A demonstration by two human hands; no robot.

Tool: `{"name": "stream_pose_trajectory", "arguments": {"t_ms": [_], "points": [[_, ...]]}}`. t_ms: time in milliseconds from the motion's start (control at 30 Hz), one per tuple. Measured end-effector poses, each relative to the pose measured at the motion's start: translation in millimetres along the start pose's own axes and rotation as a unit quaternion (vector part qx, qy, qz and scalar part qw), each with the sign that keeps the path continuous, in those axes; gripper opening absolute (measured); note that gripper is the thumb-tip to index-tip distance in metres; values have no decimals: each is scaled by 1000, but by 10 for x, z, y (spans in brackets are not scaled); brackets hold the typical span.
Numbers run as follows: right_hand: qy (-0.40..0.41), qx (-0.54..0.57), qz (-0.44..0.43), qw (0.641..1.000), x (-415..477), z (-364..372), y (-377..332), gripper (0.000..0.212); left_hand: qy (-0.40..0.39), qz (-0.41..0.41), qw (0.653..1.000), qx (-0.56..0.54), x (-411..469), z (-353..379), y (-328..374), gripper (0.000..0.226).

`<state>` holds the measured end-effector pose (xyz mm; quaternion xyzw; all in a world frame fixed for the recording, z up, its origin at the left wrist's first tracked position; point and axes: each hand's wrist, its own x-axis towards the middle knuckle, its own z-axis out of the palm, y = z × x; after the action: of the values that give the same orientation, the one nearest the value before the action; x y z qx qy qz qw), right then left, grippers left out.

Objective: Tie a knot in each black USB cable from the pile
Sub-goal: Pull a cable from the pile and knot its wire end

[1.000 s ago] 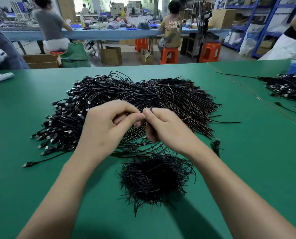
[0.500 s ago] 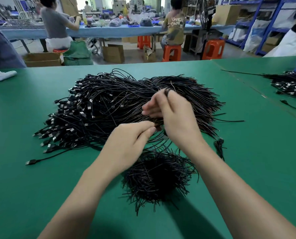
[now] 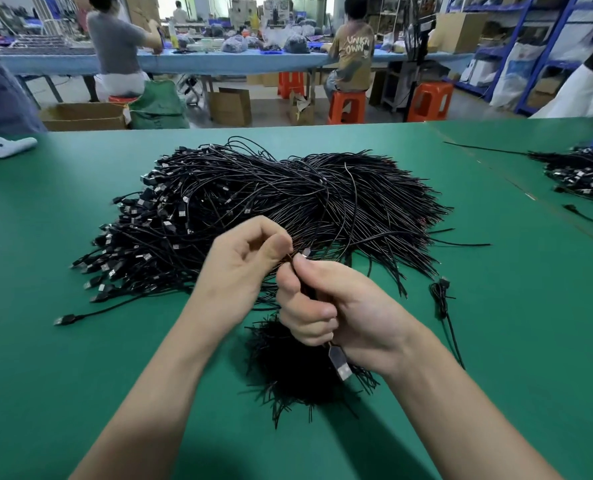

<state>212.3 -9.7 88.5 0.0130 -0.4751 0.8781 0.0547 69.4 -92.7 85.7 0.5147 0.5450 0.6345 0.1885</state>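
Green bench (image 3: 80,375), workshop floor behind it. The pile of black USB cables (image 3: 288,202) sits mid-bench, its plug ends fanned to the left and its thin leads to the right.

We hold both hands at the near edge of the pile. Our left hand (image 3: 239,271) has thumb and forefinger pressed together, pinching a thin black cable (image 3: 290,259); the other fingers are curled in loosely. Our right hand (image 3: 333,317) has its fingers curled round the cable, the thumb tip meeting the left pinch. The USB plug (image 3: 340,363) hangs out below the palm. We cannot tell what the cable does inside the grip.

- Small dark tangle (image 3: 298,375): on the near side of the pile, just beside it, partly under the right hand.
- Single bundled cable (image 3: 440,299): right of the pile's near corner, apart from it.
- White controller (image 3: 8,147): far left of the pile, well apart.
- Second heap (image 3: 582,174): well to the right of the pile.
- Beyond the pile: a person in grey (image 3: 115,39) and a person in brown (image 3: 355,53), seated at a blue table (image 3: 219,64).
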Motion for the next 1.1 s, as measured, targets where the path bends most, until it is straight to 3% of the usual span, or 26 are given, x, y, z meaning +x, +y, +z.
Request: {"name": "stream_pose_trajectory", "arguments": {"t_ms": [67, 167, 300, 367, 500, 600, 667, 733, 767, 867, 933, 1033, 1100], "points": [[9, 33, -33, 999, 23, 50, -16, 30, 3, -35, 999, -27, -57, 113, -48, 29], [119, 43, -111, 986, 115, 119, -63, 28, 14, -77, 996, -34, -160, 261, -118, 34], [257, -79, -213, 939, 180, 112, -125, 31, -56, -85, 994, 49, -287, 375, -75, 39], [308, -239, -234, 891, 165, 79, -148, 31, -82, -73, 987, 116, -322, 342, -46, 41], [361, -521, -226, 739, 114, -31, -189, 31, -116, -21, 951, 285, -290, 122, 46, 41], [309, -664, -112, 672, 101, -77, -187, 30, -102, -9, 903, 416, -231, -53, 163, 26], [274, -712, -49, 645, 100, -65, -121, 33, -43, 4, 898, 438, -202, -139, 235, 27], [253, -699, -49, 667, 69, -45, -35, 40, 7, 5, 922, 387, -175, -202, 257, 30], [247, -665, -53, 703, 53, -44, -5, 43, 17, -3, 938, 347, -165, -224, 258, 25], [190, -441, -10, 877, 74, -72, 25, 49, 13, -35, 971, 237, -160, -254, 202, 16], [123, -293, 41, 947, 88, -71, 34, 41, 17, -63, 989, 131, -163, -232, 148, 12], [55, -271, 43, 960, 26, -105, 86, 26, 68, -77, 995, 4, -158, -127, 72, 14], [49, -282, 13, 958, -37, -111, 105, 24, 58, -87, 994, -45, -164, -90, -2, 16]]}}
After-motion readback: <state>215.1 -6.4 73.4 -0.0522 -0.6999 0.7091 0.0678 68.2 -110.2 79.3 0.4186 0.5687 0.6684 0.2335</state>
